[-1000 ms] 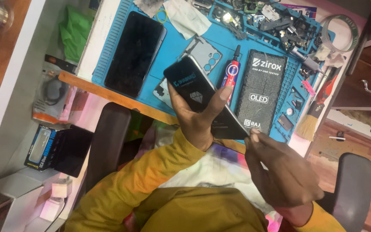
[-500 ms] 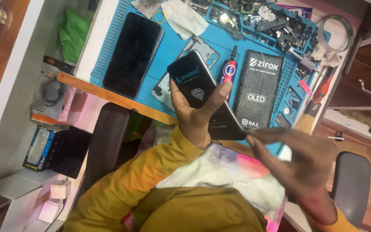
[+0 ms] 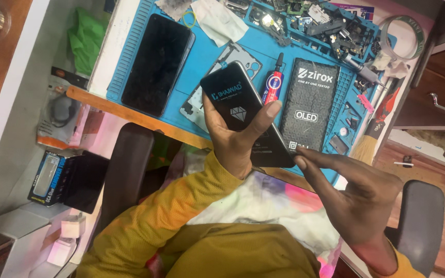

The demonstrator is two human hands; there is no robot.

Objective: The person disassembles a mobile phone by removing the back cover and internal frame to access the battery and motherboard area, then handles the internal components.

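Black slab phone [image 3: 157, 63] lies face up at the left of the blue work mat [image 3: 209, 49], well apart from both hands. Near the mat's middle a bare phone frame [image 3: 202, 103] sits partly hidden behind the held part.

Left hand [image 3: 235, 141] holds a thin black display panel [image 3: 245, 118] up off the mat, tilted, with the thumb across its face and the fingers wrapped behind; grip is closed firmly on the panel. Its protective film carries white print and a diamond mark; surface is glossy, dark, no cracks visible.

Red-and-blue glue tube [image 3: 272, 82] lies on the mat just beside the panel's upper edge. Black flat box [image 3: 312, 103] rests right of the tube.

Right hand [image 3: 359, 198] has its fingertips pinched narrow at the panel's lower right corner, touching it. Whether a film tab is caught there cannot be told.

Step, as judged: starting to peel or pick the film at that corner. Next move likely calls for a fine fingernail catch and a slow, flat pull while the left hand keeps the panel steady and unbent.

Farther right: a heap of small dark parts [image 3: 330, 28] along the top of the mat, a tape roll [image 3: 401, 37], and a brush [image 3: 369, 141] at the mat's edge.
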